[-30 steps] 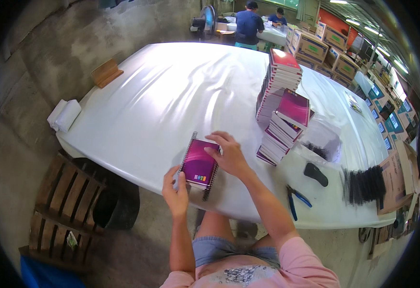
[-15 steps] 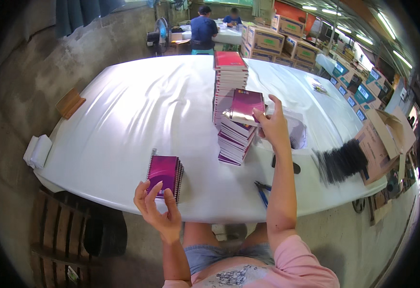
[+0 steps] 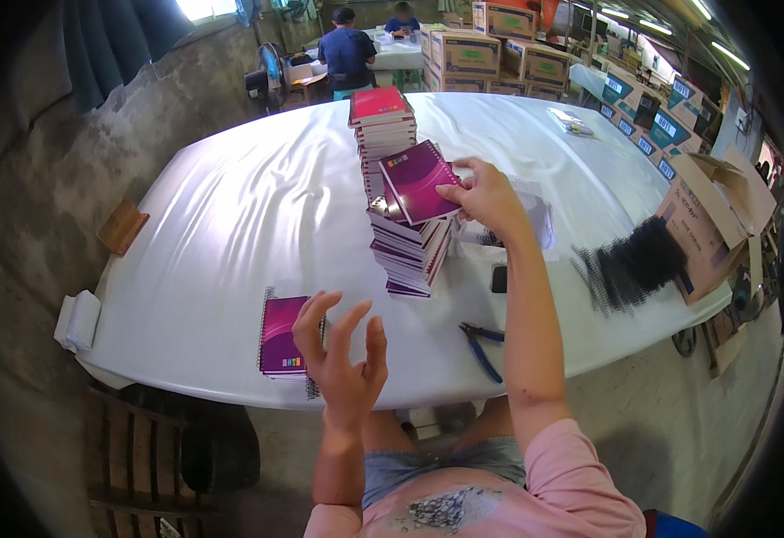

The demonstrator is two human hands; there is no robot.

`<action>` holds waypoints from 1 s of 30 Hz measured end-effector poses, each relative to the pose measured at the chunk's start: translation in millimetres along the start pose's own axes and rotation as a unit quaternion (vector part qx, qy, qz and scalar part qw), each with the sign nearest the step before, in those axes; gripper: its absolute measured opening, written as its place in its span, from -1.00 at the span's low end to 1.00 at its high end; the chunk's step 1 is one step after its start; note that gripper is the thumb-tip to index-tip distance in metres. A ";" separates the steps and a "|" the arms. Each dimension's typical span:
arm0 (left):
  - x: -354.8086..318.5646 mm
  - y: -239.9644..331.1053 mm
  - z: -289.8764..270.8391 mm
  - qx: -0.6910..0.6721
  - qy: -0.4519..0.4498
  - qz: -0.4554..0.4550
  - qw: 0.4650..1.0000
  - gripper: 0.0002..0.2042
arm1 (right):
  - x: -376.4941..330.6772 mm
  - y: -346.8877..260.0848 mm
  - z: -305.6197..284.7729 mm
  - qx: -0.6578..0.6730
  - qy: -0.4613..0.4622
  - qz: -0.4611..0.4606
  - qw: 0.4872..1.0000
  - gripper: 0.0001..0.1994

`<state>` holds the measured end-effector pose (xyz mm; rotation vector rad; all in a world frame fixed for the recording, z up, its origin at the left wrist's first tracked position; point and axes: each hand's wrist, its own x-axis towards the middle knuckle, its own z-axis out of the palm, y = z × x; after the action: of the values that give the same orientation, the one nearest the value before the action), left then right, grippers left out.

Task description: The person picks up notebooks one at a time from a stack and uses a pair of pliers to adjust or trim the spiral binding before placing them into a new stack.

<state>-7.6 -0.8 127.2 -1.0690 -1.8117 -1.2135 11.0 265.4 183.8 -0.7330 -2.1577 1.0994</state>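
Across the wide table, a glossy white cover [image 3: 199,314] is rippling in long creases and catching the light, while a stained concrete wall [image 3: 145,134] is rising at the left and a dark curtain [image 3: 118,45] is hanging above. Beyond the far edge, a fan [image 3: 269,72] is standing near two people [image 3: 347,58] at another table (one is showing only a back), and cardboard cartons [image 3: 464,54] are standing in piles beside them. On the right, a heap of black spiral coils [image 3: 630,269] is lying against an open cardboard box [image 3: 701,220], and blue-handled pliers [image 3: 484,354] are resting toward the front. The right hand [image 3: 491,199] is pinching a purple notebook [image 3: 414,184] by its right side, thumb on the cover; the notebook is extending leftward from the grip, tilted, over a leaning notebook stack [image 3: 401,260]. The left hand [image 3: 343,363] is spreading its curved, empty fingers over the right side of a small pile of purple spiral notebooks [image 3: 280,327], covering part of it; whether it is touching them, I cannot tell. Whether the pinched notebook is resting on the stack is also staying unclear. The right forearm is partly hiding a small black object [image 3: 499,279].
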 end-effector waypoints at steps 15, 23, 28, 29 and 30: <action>-18.7 22.6 5.1 0.037 0.009 0.113 0.993 -0.53 | -124.9 -8.7 -11.8 0.080 -0.004 -0.248 0.965 -0.74; -118.9 -2.8 61.3 0.133 -0.261 -0.044 0.955 -0.66 | -195.5 97.9 35.1 0.013 -0.166 -0.161 0.973 -0.56; -107.7 1.2 67.6 0.055 -0.190 -0.038 0.980 -0.39 | -133.0 154.0 -61.2 -0.121 0.049 -0.012 0.991 -0.43; -107.6 8.6 73.5 0.040 -0.190 -0.035 0.980 -0.39 | -117.9 212.3 -93.4 -0.321 0.198 0.005 0.926 -0.45; -109.9 6.3 72.2 0.058 -0.166 -0.030 0.984 -0.41 | -106.4 205.7 -100.6 -0.425 0.231 0.098 0.870 -0.45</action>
<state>36.5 41.3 10.4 -1.2125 -2.1521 -0.9938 195.2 345.8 31.0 -1.4500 -2.0971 -0.0526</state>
